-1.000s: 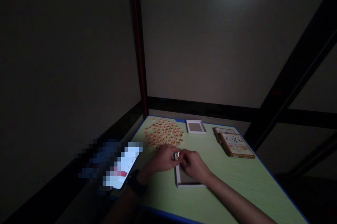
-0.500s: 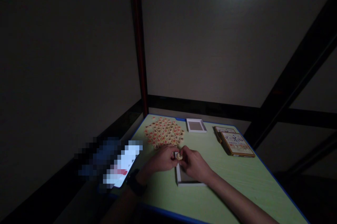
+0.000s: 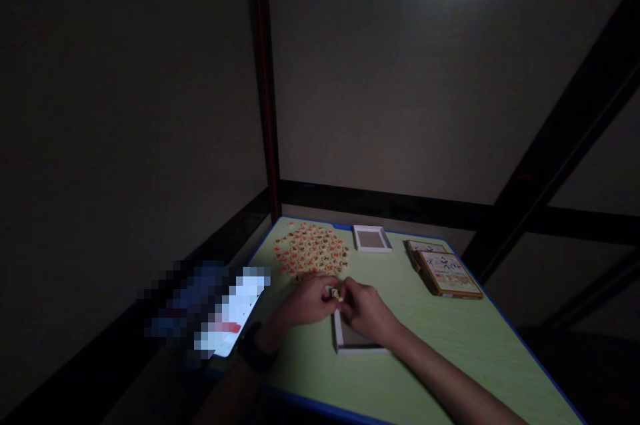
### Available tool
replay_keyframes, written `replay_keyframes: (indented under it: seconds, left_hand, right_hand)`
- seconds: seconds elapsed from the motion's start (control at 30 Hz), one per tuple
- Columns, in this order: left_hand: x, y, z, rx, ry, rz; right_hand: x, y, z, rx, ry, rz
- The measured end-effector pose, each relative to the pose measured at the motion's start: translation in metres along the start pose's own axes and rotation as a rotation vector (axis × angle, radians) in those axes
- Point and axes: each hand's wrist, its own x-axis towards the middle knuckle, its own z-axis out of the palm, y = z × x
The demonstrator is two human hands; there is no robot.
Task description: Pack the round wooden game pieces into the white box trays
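Note:
Close together over the near white tray [image 3: 340, 338], my left hand [image 3: 311, 300] and my right hand [image 3: 367, 310] both have their fingers closed. Between the fingertips are small round Chinese chess pieces [image 3: 335, 293]; how many, and which hand grips which, is hard to make out. Just beyond my left hand lies a spread of pale round Chinese chess pieces with red and black characters [image 3: 310, 248]. The right hand and forearm cover much of the near tray. A dark band sits on my left wrist.
A second white tray [image 3: 384, 249] lies at the back of the green table [image 3: 440, 358]. Two flat printed boxes [image 3: 450, 272] overlap at the right. A bright, pixelated screen [image 3: 237, 318] is by the left edge. Walls stand behind and to the left.
The piece held between the hands has turned and shifted slightly left, towards my left fingers. Both hands otherwise keep nearly the same place; the trays, boxes and spread pieces stay put.

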Motion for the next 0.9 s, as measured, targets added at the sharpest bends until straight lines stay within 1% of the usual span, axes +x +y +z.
replay_keyframes:
  seconds: [0.13,0.2,0.27,0.33,0.43,0.5,0.53,0.57,0.67,0.7,0.8,0.9]
  left_hand:
    - [-0.001,-0.010,-0.012,0.227,0.177,-0.203]
    - [-0.002,-0.015,-0.017,0.340,0.214,-0.273]
    - [-0.004,-0.019,-0.021,0.403,0.191,-0.343]
    - [-0.006,-0.021,-0.022,0.432,0.148,-0.403]
    - [-0.008,-0.023,-0.021,0.431,0.126,-0.404]
    - [-0.009,-0.025,-0.019,0.423,0.124,-0.385]
    - [-0.009,-0.026,-0.019,0.418,0.119,-0.381]
    - [-0.009,-0.026,-0.019,0.414,0.112,-0.383]
    - [-0.009,-0.026,-0.020,0.410,0.094,-0.393]
    - [-0.010,-0.026,-0.020,0.407,0.091,-0.393]
    - [-0.009,-0.026,-0.020,0.394,0.097,-0.382]
    - [-0.009,-0.028,-0.017,0.385,0.102,-0.370]
  right_hand:
    - [0.004,0.004,-0.018,0.056,0.033,0.016]
    - [0.012,0.010,-0.031,0.108,0.045,0.014]
    - [0.024,0.021,-0.042,0.185,0.013,0.014]
    - [0.034,0.032,-0.047,0.243,-0.046,0.021]
    - [0.044,0.043,-0.045,0.251,-0.161,0.017]
    - [0.047,0.043,-0.041,0.224,-0.248,-0.011]
    - [0.049,0.041,-0.040,0.197,-0.264,-0.027]
    - [0.052,0.037,-0.041,0.152,-0.253,-0.045]
    - [0.063,0.026,-0.047,-0.096,-0.142,-0.061]
    - [0.067,0.023,-0.049,-0.191,-0.128,-0.052]
    - [0.075,0.016,-0.053,-0.389,-0.171,-0.026]
    - [0.077,0.014,-0.051,-0.454,-0.195,-0.008]
